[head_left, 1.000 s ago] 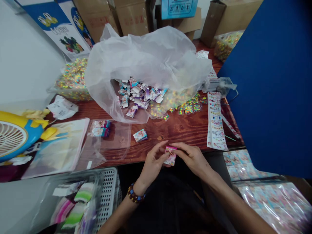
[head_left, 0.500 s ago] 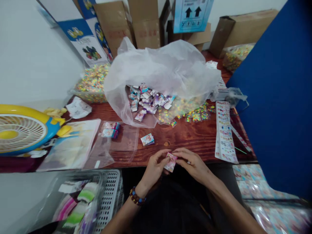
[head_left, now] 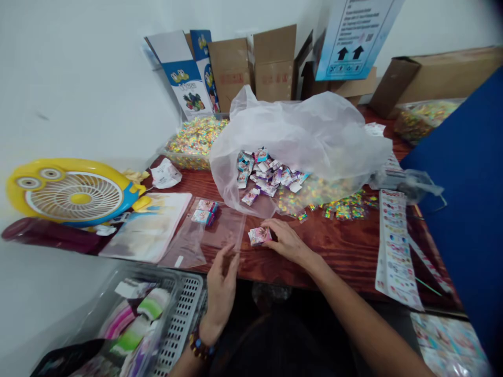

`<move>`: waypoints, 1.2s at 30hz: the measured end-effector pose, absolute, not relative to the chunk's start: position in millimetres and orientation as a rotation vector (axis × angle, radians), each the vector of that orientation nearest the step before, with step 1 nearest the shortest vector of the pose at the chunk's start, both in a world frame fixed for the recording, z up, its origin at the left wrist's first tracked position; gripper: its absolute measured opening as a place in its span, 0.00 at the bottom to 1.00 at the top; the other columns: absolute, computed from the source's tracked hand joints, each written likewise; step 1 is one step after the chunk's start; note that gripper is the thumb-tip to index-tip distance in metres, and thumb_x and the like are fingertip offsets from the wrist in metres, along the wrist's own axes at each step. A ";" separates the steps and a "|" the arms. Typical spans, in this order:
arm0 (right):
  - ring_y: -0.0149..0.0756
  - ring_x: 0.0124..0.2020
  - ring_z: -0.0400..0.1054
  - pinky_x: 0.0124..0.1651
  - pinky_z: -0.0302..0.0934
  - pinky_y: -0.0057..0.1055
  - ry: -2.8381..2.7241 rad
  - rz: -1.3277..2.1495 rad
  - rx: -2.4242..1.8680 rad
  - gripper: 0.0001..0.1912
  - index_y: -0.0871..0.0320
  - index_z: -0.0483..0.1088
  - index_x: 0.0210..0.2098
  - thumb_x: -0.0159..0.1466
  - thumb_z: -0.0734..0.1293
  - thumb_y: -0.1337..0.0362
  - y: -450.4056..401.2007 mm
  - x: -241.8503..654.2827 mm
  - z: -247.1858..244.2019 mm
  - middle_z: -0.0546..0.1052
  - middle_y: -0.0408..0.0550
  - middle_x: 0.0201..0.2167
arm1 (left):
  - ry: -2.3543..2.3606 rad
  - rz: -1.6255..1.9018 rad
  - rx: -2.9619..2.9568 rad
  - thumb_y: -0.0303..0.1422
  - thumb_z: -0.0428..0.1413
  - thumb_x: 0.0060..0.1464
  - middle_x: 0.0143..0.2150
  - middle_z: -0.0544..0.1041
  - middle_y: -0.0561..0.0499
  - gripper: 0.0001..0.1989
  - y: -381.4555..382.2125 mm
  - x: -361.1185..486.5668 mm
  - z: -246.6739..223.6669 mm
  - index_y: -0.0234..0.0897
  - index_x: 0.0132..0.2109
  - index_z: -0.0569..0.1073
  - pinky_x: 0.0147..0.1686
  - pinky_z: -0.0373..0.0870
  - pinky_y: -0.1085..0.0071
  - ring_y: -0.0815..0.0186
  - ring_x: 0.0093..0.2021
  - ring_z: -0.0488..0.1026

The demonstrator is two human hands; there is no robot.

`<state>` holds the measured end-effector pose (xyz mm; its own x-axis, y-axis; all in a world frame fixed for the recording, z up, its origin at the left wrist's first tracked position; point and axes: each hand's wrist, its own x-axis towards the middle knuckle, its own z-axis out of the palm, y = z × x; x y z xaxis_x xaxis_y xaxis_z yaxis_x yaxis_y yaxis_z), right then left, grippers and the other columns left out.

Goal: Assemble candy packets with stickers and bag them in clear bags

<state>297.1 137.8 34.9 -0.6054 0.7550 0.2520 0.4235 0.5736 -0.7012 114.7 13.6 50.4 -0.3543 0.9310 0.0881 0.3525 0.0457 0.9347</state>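
My right hand (head_left: 286,241) rests on the wooden table (head_left: 346,262), its curled fingers gripping the end of a small pink-and-white box (head_left: 259,236). My left hand (head_left: 222,288) stands open and empty, just in front of a flat clear plastic bag (head_left: 222,230), with a beaded bracelet (head_left: 200,348) on its wrist. Two small boxes (head_left: 205,211) lie on that bag. Farther back, a large translucent plastic bag (head_left: 306,131) spills several small packets (head_left: 267,175) and colourful glittery pieces (head_left: 341,207).
A printed sticker strip (head_left: 395,251) lies at the right, beside a blue panel (head_left: 459,209). A yellow fan (head_left: 74,196) sits at the left. A white basket (head_left: 183,309) stands below the table edge. Cardboard boxes (head_left: 271,65) line the back.
My hands have parted, and the pink box has moved from between them down to the table, held only by my right hand. The view has tilted upward.
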 end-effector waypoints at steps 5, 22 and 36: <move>0.41 0.48 0.65 0.51 0.56 0.38 -2.481 0.776 -0.984 0.26 0.59 0.60 0.54 0.56 0.67 0.67 146.3 288.8 15.8 0.70 0.52 0.50 | 2.148 1.237 1.914 0.31 0.53 0.56 0.50 0.69 0.44 0.14 0.8 82.9 57.1 0.40 0.50 0.70 0.54 0.61 0.55 0.58 0.53 0.65; 0.40 0.49 0.65 0.50 0.58 0.35 -2.500 0.846 -0.947 0.18 0.60 0.63 0.47 0.56 0.64 0.71 146.7 160.8 31.0 0.71 0.53 0.45 | 2.588 0.585 1.969 0.27 0.47 0.57 0.60 0.65 0.42 0.24 32.3 34.2 52.1 0.34 0.60 0.60 0.55 0.58 0.54 0.54 0.62 0.56; 0.48 0.44 0.67 0.46 0.55 0.43 -2.632 0.492 -1.375 0.12 0.60 0.65 0.44 0.64 0.58 0.63 127.8 108.5 12.7 0.74 0.57 0.42 | 2.423 0.840 1.872 0.26 0.46 0.57 0.61 0.64 0.45 0.25 32.1 36.2 42.4 0.37 0.62 0.58 0.56 0.55 0.55 0.56 0.62 0.55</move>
